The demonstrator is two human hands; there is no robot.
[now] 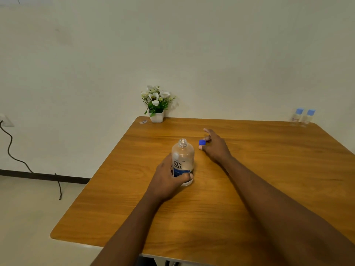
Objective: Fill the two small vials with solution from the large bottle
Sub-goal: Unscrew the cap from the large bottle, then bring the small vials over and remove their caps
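Your bottle stands upright on the table, open mouth up. Your left hand grips its lower half. Your right hand pinches the blue cap just beside it. The vials stand at the far right corner.

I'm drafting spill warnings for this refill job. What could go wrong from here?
The large bottle stands uncapped, held low by the left hand; a nudge could tip it and spill solution on the table.
The two vials stand capped near the far right edge; reaching for them could knock one off.
The blue cap pinched in the right hand might roll away once set down.
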